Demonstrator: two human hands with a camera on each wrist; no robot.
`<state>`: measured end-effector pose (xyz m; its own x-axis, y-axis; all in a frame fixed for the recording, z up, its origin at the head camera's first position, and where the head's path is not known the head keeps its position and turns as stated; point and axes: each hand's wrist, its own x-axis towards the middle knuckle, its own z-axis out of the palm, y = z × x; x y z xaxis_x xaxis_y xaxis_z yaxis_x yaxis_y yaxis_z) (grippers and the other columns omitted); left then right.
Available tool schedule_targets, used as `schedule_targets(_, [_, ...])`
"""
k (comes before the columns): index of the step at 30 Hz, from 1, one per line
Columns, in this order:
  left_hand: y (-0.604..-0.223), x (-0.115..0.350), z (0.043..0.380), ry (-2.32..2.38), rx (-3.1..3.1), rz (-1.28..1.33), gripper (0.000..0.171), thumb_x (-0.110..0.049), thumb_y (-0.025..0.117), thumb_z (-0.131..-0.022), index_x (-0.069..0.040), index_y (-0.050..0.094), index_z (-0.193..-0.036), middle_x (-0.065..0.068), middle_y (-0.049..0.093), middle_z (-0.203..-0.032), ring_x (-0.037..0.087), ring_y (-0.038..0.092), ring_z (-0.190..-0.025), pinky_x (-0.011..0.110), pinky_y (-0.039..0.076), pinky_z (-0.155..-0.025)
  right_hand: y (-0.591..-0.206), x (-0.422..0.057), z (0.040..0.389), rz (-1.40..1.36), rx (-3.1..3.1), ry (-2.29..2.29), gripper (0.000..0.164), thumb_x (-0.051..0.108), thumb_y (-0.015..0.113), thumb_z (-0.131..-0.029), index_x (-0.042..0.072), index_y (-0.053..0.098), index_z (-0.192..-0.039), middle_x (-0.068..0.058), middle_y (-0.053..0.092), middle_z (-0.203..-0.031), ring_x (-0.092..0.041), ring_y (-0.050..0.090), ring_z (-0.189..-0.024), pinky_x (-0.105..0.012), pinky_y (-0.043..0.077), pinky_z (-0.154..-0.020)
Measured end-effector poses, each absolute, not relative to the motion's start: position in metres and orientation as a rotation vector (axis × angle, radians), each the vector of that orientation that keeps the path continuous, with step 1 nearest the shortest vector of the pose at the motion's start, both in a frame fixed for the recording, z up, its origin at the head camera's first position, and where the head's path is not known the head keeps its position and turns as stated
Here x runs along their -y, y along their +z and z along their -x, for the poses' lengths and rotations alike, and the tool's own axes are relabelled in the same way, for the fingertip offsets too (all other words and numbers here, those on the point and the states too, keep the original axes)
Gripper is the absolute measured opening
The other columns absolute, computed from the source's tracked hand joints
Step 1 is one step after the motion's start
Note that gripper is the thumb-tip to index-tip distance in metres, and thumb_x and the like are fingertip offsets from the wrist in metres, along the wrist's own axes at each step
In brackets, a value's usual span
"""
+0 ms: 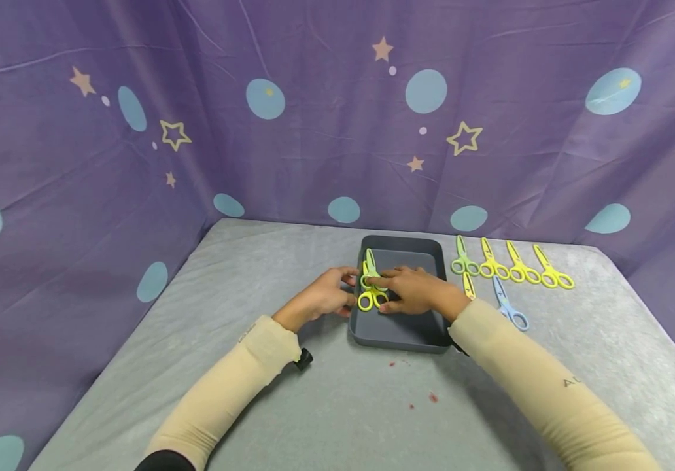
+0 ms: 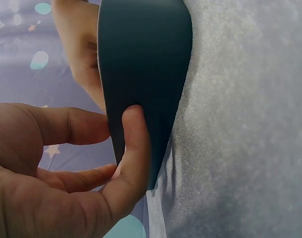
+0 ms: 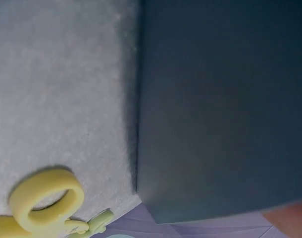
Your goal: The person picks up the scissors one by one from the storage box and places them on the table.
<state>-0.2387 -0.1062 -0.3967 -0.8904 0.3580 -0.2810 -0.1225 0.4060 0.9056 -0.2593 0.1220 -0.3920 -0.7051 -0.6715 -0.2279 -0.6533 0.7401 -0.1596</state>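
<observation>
The dark grey tray [image 1: 399, 345] lies on the table, with green scissors [image 1: 371, 260] and yellow scissors [image 1: 365, 303] close together along its left inner side. My left hand [image 1: 328, 292] is at the tray's left wall; in the left wrist view, its fingers grip that wall [image 2: 146, 59], one finger against the outer face and others at the rim. My right hand [image 1: 414, 290] reaches over the tray, its extended fingers touching the handles of the scissors. The right wrist view shows mostly the tray's outer wall [image 3: 220, 109], with the fingertips hidden.
Right of the tray, a row holds green scissors [image 1: 461, 258] and several yellow scissors [image 1: 520, 267]. Below them lie blue scissors [image 1: 508, 307] and another yellow pair [image 1: 469, 286], partly covered by the right forearm. A purple patterned curtain [image 1: 337, 157] stands behind the table.
</observation>
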Motion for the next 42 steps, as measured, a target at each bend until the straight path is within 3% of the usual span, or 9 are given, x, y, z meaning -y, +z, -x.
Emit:
schedule_targets(5, [-0.398,0.106,0.240,1.495,-2.228,-0.203,0.069,0.010,0.060,-0.092,-0.005,0.039,-0.157,0.017,0.046,-0.136,0.026,0.064,-0.088,0.037,0.063,-0.067,-0.393,-0.121,0.259,1.022,-2.651,-0.102,0.070,0.053,0.061,-0.100,0.035,0.033,-0.162,-0.016,0.034,-0.163,-0.046,0.031,-0.147,-0.076,0.029,-0.111])
schedule_targets(22, [-0.397,0.105,0.239,1.516,-2.222,-0.192,0.072,0.013,0.059,-0.091,-0.004,0.038,-0.157,0.019,0.045,-0.137,0.026,0.064,-0.086,0.039,0.063,-0.067,-0.384,-0.142,0.255,1.012,-2.679,-0.094,0.054,0.049,0.063,-0.100,0.028,0.057,-0.149,-0.014,0.049,-0.153,-0.044,0.045,-0.138,-0.076,0.038,-0.103])
schedule_targets(29, [-0.397,0.105,0.239,1.504,-2.229,-0.195,0.072,0.012,0.060,-0.090,-0.004,0.038,-0.157,0.019,0.045,-0.138,0.024,0.063,-0.084,0.039,0.064,-0.067,-0.377,-0.144,0.253,1.015,-2.677,-0.102,0.041,0.045,0.065,-0.100,0.028,0.068,-0.137,-0.006,0.065,-0.138,-0.038,0.060,-0.122,-0.068,0.047,-0.093])
schedule_targets(36, [-0.396,0.104,0.238,1.507,-2.225,-0.198,0.072,0.012,0.059,-0.090,-0.003,0.038,-0.156,0.018,0.045,-0.137,0.025,0.063,-0.084,0.037,0.063,-0.066,-0.375,-0.146,0.256,1.079,-2.693,-0.204,0.028,0.035,0.066,-0.101,0.021,0.078,-0.122,0.002,0.075,-0.118,-0.028,0.069,-0.110,-0.059,0.055,-0.089])
schedule_targets(42, [-0.396,0.104,0.238,1.512,-2.224,-0.199,0.072,0.013,0.059,-0.090,-0.003,0.038,-0.157,0.019,0.045,-0.138,0.025,0.063,-0.083,0.037,0.064,-0.066,-0.379,-0.144,0.260,1.164,-2.748,-0.341,0.030,0.020,0.072,-0.097,0.009,0.074,-0.125,-0.007,0.073,-0.117,-0.028,0.069,-0.105,-0.050,0.057,-0.091])
